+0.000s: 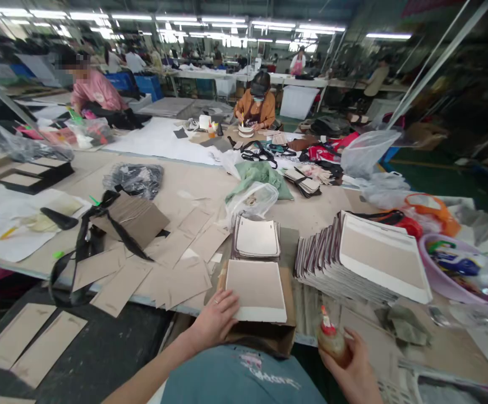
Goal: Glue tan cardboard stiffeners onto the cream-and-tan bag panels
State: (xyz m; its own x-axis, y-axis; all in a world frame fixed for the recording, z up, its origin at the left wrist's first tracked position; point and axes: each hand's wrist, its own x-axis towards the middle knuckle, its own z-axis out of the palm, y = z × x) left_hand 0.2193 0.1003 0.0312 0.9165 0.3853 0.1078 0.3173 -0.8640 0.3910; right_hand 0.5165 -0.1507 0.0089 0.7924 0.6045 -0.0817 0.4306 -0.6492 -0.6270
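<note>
My left hand [215,318] lies with outstretched fingers on the left edge of a beige panel with a white border [256,287]. The panel rests on a brown cardboard box [286,331] right in front of me. My right hand [353,365] is wrapped round a glue bottle [333,343] with a red cap and a pale tip, holding it upright near the table's front edge. Just behind the panel sits a stack of smaller white-faced pieces [257,238]. To the right, a tall fanned stack of similar panels [378,255] leans over.
Loose beige card pieces [180,280] spread on the left, beside a bundle of cards [132,219] with black straps. A purple basin [433,264] stands at right. Behind are a green cloth [265,177] and plastic bags. A co-worker [256,106] sits across the table.
</note>
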